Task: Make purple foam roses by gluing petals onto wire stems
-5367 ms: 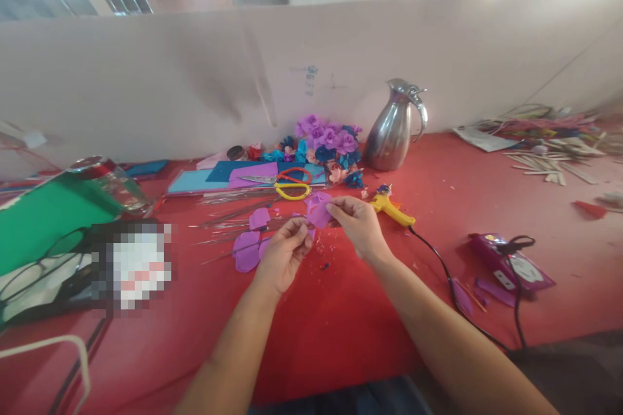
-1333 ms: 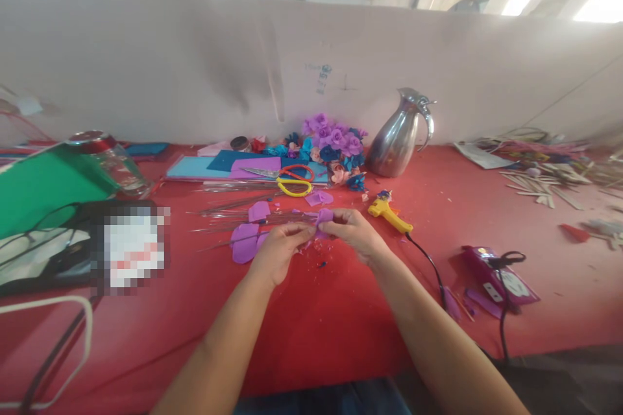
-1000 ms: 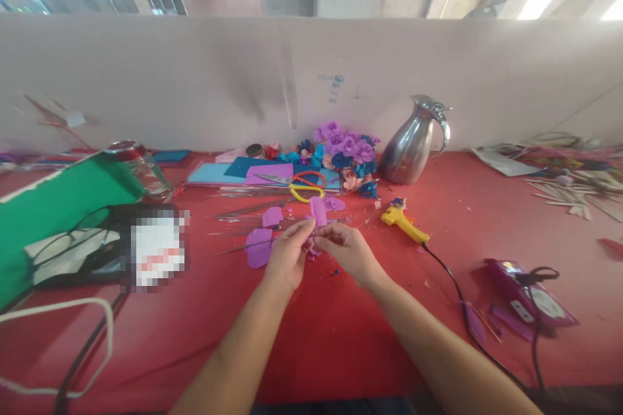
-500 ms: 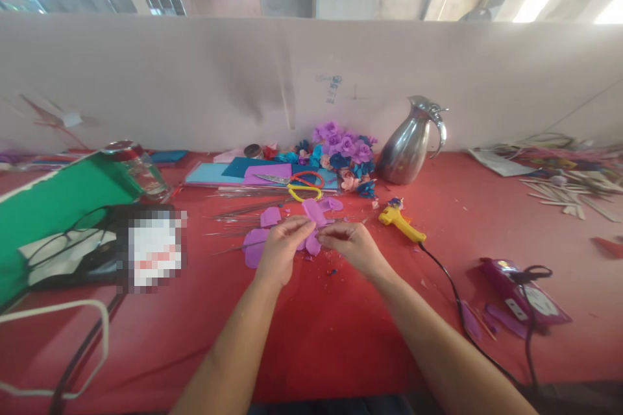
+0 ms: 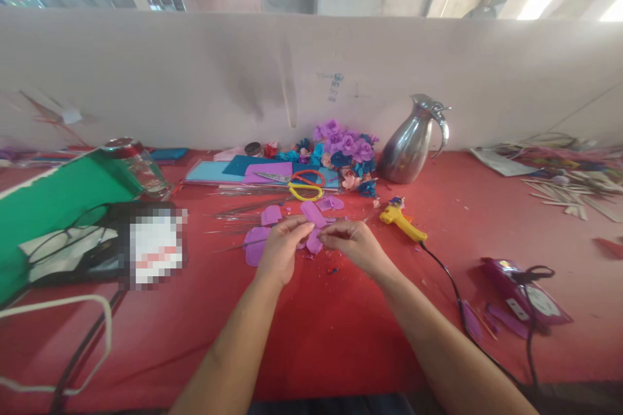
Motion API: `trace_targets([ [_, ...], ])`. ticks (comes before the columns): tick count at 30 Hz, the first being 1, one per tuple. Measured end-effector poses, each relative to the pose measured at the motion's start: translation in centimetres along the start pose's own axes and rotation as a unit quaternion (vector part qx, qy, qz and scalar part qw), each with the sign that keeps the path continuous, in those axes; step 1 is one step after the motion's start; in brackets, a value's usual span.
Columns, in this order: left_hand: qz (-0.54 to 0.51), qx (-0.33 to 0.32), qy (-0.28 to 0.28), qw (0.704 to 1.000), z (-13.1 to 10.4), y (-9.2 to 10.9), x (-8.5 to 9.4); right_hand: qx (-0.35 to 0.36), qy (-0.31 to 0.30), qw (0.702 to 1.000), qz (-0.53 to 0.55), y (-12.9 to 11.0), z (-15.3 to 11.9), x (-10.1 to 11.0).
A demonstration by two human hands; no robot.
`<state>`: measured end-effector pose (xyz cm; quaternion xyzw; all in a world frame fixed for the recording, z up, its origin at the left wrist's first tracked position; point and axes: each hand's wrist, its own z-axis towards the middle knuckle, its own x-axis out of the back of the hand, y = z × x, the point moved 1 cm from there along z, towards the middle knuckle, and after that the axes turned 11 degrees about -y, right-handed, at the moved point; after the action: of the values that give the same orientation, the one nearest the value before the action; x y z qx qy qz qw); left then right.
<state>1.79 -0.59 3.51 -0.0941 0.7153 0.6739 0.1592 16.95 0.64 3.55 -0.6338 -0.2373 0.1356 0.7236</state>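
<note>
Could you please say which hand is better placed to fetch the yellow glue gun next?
Probably the right hand: the glue gun lies on its side of the red table, while the left hand is farther away and would have to cross over.

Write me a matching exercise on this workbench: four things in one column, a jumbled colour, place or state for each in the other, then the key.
Column one
1. Left hand
2. Glue gun
3. Scissors
4. Pitcher

Column two
A. Shiny silver, near the pale wall
B. Red and yellow handles
C. Fingers at the edge of a purple petal
D. Yellow, with a black cord

Right pairs: 1-C, 2-D, 3-B, 4-A
</note>
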Motion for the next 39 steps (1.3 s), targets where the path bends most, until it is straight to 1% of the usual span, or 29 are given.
trace_targets([
  [6, -0.016, 0.008, -0.01, 1.0, 0.1, -0.3, 0.4, -0.001, -0.015, 1.0, 0.016, -0.2, 0.0, 0.2],
  [11, -0.031, 0.015, -0.025, 0.999, 0.0, 0.0, 0.3, -0.003, -0.026, 0.999, 0.03, -0.8, -0.2, 0.3],
  [18, -0.006, 0.006, -0.043, 0.999, -0.1, 0.0, 0.3, -0.023, -0.033, 0.996, 0.076, -1.4, -0.3, 0.2],
  [26, 0.032, -0.031, -0.048, 0.998, 0.2, -0.5, 0.5, -0.031, -0.057, 0.994, 0.083, -1.1, -0.2, 0.1],
  [32, 0.066, -0.041, -0.05, 0.996, 0.3, -0.8, 0.9, -0.034, -0.057, 0.989, 0.132, -0.8, -0.3, 0.0],
  [36, 0.051, -0.037, -0.041, 0.997, 0.2, -0.6, 0.8, -0.028, -0.065, 0.987, 0.145, -0.7, -0.2, -0.3],
  [39, 0.04, -0.036, -0.047, 0.997, 0.1, -0.3, 0.6, -0.024, -0.066, 0.986, 0.153, -0.6, -0.2, -0.4],
])
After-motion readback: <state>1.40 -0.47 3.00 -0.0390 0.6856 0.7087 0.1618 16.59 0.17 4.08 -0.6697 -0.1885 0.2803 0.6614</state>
